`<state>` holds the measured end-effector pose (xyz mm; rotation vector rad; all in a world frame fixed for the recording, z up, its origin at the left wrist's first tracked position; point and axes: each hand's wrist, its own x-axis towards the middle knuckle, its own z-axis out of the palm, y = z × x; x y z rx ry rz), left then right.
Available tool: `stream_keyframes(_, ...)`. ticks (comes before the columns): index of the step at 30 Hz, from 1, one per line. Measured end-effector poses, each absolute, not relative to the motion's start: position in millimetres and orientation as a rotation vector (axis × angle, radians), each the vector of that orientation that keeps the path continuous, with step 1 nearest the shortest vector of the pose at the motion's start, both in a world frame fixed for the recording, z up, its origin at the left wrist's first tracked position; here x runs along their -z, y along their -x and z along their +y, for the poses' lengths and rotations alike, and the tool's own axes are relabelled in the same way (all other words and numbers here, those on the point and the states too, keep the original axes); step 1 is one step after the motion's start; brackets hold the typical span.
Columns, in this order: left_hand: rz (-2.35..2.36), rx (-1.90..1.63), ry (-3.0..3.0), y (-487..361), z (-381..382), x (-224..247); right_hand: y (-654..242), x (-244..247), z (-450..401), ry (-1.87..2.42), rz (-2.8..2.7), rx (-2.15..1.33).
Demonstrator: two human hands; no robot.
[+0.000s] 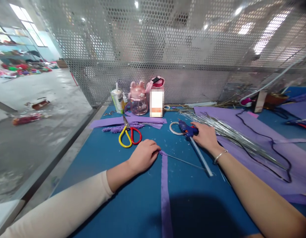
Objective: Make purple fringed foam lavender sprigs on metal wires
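My left hand (146, 154) is closed on the gathered top end of a narrow purple strip (165, 185), which runs down the table toward me. From that end a thin wire (185, 161) stretches to the right. My right hand (205, 136) grips a blue glue gun (186, 129) with a long, whitish glue stick (201, 157) poking out of its back. The gun's front lies by a white ring (174, 129). Scissors (129, 132) with one yellow and one red handle rest just beyond my left hand.
Purple sheets (247, 148) and a bundle of silvery wires (232, 138) cover the right side, crossed by a black cord (289, 165). Pink bottles (138, 99) and a white cup (117, 99) stand at the back before a perforated metal screen (172, 49). Purple pieces (105, 122) lie beyond the scissors.
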<state>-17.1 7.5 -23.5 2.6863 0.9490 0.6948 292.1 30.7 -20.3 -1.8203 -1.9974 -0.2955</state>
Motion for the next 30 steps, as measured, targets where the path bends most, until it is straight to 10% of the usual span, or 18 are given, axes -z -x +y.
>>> stream_keyframes(18,1.045,-0.758,-2.624,24,20,27,-280,-38,-18,1.585,-2.142,-0.589)
stream_keyframes(30,0.746,-0.730,-2.632,21,17,21,-252,-35,-29,1.509,-2.376,-0.433)
